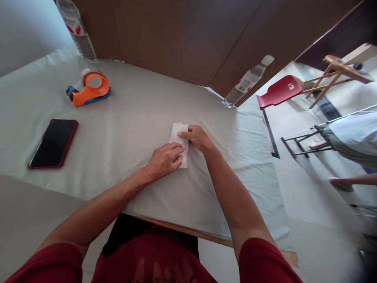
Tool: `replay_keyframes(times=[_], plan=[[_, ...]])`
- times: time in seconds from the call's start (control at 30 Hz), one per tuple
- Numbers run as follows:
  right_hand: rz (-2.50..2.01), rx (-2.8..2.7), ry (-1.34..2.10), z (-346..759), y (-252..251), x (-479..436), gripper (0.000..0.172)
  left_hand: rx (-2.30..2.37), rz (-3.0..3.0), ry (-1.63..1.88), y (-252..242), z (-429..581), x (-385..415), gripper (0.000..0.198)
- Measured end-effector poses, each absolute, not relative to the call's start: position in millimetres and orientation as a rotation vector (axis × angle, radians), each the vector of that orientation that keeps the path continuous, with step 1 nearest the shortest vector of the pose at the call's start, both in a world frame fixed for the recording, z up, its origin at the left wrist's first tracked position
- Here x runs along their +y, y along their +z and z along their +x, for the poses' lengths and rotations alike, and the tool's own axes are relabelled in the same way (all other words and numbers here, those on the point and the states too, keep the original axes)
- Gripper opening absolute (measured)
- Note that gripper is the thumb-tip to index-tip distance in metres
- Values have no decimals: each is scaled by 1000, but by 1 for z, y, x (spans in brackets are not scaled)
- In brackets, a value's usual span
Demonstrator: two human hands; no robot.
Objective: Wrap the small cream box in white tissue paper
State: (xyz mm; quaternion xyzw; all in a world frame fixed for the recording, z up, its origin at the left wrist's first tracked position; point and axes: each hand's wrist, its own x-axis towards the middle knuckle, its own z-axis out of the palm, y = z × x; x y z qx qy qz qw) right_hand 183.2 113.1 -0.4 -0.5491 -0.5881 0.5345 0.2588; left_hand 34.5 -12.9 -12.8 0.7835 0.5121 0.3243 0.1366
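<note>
A folded white tissue [179, 129] lies on the cloth-covered table in front of me, its long side running away from my body. My right hand [198, 137] pinches its right edge near the far end, thumb on top and the other fingers curled at the side. Closer to me, my left hand [165, 159] has its curled fingers on the tissue's lower half, gripping it from the left. Part of the tissue is hidden beneath the left fingers.
An orange tape dispenser [93, 89] and a dark phone [53, 144] in a red case lie to the left. Water bottles stand by the brown cardboard panel [165, 39], one at far left [79, 33], one at right [244, 84]. Beyond are a red chair [281, 92] and a seated person [353, 133].
</note>
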Motion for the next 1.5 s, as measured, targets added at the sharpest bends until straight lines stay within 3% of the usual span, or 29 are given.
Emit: replay_keyframes(times=[0.33, 0.43, 0.57, 0.8, 1.07, 1.27, 1.37, 1.5], plan=[[-1030, -1568, 1400, 189, 15, 68, 18, 1638, 2061, 1013, -12, 35, -16, 20], [-957, -1686, 1314, 196, 22, 47, 15, 1805, 1954, 1159, -18, 32, -18, 43], [-893, -1878, 1132, 201, 18, 25, 16, 1638, 1947, 1247, -29, 24, -10, 69], [-875, -2013, 633, 202, -17, -13, 31, 1329, 1997, 1095, -35, 18, 0, 32], [-807, -1973, 484, 198, -37, -21, 30, 1219, 2079, 945, -18, 2, -2, 27], [-798, -1971, 532, 201, -38, -21, 31, 1054, 2272, 841, -22, -7, -7, 59], [-880, -1957, 599, 200, -36, -23, 30, 1132, 2248, 994, -30, 3, -9, 41], [-920, -1957, 758, 202, -20, -19, 25, 1161, 2122, 1094, -28, 12, -10, 34]])
